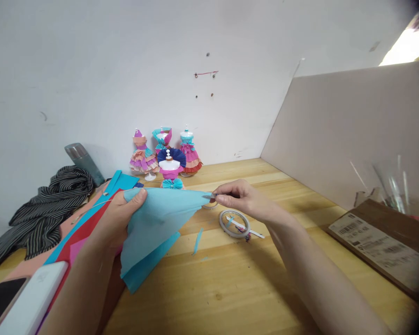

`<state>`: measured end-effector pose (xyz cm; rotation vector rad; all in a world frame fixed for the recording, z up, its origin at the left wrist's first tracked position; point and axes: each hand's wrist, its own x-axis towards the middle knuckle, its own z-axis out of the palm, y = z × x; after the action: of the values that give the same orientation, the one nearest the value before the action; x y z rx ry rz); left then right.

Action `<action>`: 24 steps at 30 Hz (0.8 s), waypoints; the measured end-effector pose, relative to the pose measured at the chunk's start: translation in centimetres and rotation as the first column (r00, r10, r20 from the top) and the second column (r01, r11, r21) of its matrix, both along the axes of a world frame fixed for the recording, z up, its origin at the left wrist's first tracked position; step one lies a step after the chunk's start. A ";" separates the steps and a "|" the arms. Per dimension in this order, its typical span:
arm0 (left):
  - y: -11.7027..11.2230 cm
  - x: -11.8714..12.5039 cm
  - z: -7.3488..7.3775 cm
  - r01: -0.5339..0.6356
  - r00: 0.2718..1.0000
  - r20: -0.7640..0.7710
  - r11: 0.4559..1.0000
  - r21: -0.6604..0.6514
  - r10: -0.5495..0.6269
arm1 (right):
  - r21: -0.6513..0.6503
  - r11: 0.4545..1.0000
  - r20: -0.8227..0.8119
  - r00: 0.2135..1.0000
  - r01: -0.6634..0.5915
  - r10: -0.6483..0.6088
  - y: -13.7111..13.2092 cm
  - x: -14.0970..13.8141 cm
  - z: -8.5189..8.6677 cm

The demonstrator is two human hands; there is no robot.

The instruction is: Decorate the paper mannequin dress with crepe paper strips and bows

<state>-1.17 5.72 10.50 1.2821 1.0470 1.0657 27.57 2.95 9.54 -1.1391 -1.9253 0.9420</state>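
A light blue sheet of crepe paper (164,209) stretches between my two hands above the table, its lower part folded and hanging down. My left hand (127,204) pinches its left upper edge, thumb on top. My right hand (235,197) is closed around small scissors (208,197), whose thin metal blades meet the paper's right tip. The scissors' handles are mostly hidden by my fingers. Just below my right hand lies a tape roll (234,224) on a white strip, and part of another tape roll (210,204) shows behind the scissors.
Several miniature dress forms in paper dresses (171,172) stand by the wall. Coloured paper sheets (80,232), a white box-like object (33,298), a dark phone-like object (3,302), striped cloth (52,209) and a bottle (85,163) lie left. A cardboard box (380,242) is right; a blue scrap (197,241) lies centrally.
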 end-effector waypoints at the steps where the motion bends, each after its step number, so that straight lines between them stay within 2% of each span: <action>1: 0.0 0.0 0.0 -0.001 1.000 0.002 1.000 -0.001 0.001 | -0.001 1.000 -0.001 1.000 0.000 0.000 0.0 0.0 0.0; 9: -0.1 0.0 0.0 -0.018 1.000 0.014 1.000 -0.011 0.018 | 0.004 1.000 -0.002 1.000 -0.005 0.005 0.0 -0.2 0.1; 24: -0.1 -0.1 -0.1 0.040 0.999 0.002 0.998 -0.054 -0.040 | 0.036 0.999 -0.019 1.000 0.017 -0.016 0.0 0.0 -0.3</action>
<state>-1.30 5.61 10.40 1.2542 1.0390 1.0012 27.59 2.93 9.21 -1.1204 -1.9075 0.9024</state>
